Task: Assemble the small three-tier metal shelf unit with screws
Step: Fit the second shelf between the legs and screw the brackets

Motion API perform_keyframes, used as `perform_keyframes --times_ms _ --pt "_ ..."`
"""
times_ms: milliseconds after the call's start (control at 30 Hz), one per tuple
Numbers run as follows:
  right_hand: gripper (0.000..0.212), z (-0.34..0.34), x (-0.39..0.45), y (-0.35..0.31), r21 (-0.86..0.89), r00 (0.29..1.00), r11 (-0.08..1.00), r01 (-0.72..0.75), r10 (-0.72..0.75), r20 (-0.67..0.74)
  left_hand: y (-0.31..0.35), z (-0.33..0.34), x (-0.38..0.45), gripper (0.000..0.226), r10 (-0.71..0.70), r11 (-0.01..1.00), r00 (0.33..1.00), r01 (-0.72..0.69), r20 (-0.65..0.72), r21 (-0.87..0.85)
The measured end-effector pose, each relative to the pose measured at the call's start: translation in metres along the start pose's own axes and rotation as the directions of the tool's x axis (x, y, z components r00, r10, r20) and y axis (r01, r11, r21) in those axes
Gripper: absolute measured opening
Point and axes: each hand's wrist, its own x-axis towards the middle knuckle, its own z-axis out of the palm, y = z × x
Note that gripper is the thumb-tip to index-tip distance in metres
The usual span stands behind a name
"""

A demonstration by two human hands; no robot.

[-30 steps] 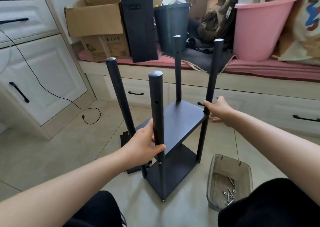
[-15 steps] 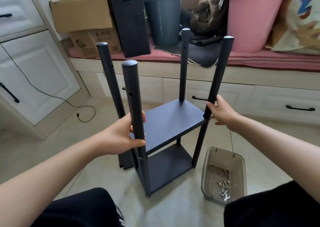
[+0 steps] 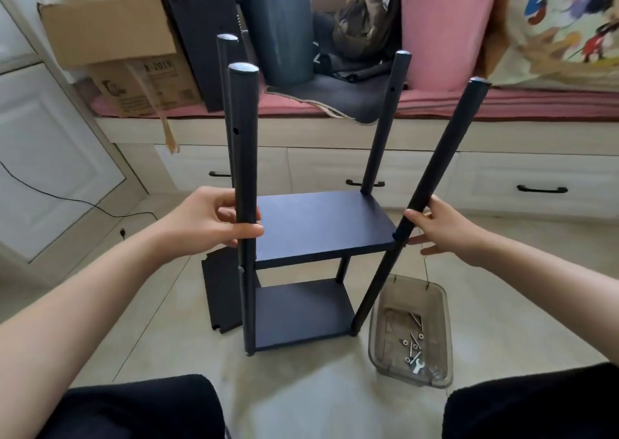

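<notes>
**Shelf unit held between both hands on the floor**

Turned since the earlier frames, the shelf unit now shows its long side squarely to the camera, and the near-left post has swung from a lean to almost upright at centre frame. It stands on the tiled floor in the middle of the picture, with two dark shelves fitted (middle and bottom) and four posts rising bare above them.

The left hand sits at centre left, fingers and thumb wrapped round the near-left post just above the middle shelf. The right hand is at centre right, thumb and upper fingers curled on the near-right post where it meets the shelf corner, lower fingers stretched out behind it. That post slants toward the upper right.

A loose dark panel lies on the floor behind the lower left of the unit. A clear plastic tray holding screws rests at lower right, just beside the unit's foot.
</notes>
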Motion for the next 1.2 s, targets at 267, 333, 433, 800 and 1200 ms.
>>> perform_keyframes --times_ms 267,333,433,800,1200 --pt "0.019 -0.020 -0.021 0.006 -0.065 1.000 0.998 0.016 -0.016 0.001 0.004 0.004 0.025 0.020 0.026 0.998 0.997 -0.029 -0.069 -0.050" --pt "0.017 -0.025 -0.021 0.006 -0.058 0.998 0.997 0.046 -0.048 -0.035 0.005 0.008 0.031 0.024 0.037 0.997 0.994 -0.044 -0.099 -0.061" --pt "0.017 -0.031 -0.022 0.007 -0.059 0.995 0.996 0.073 -0.077 -0.064 0.005 0.014 0.037 0.023 0.044 0.996 0.988 -0.055 -0.146 -0.075" --pt "0.024 -0.024 -0.026 0.003 -0.156 0.959 0.964 0.213 -0.237 -0.152 -0.025 0.027 0.067 0.016 -0.046 0.996 0.965 0.025 -0.260 -0.084" --pt "0.022 -0.003 -0.030 -0.010 -0.228 0.969 0.949 0.218 -0.239 -0.068 -0.039 0.035 0.083 0.026 -0.002 0.969 0.831 0.140 -0.556 0.205"
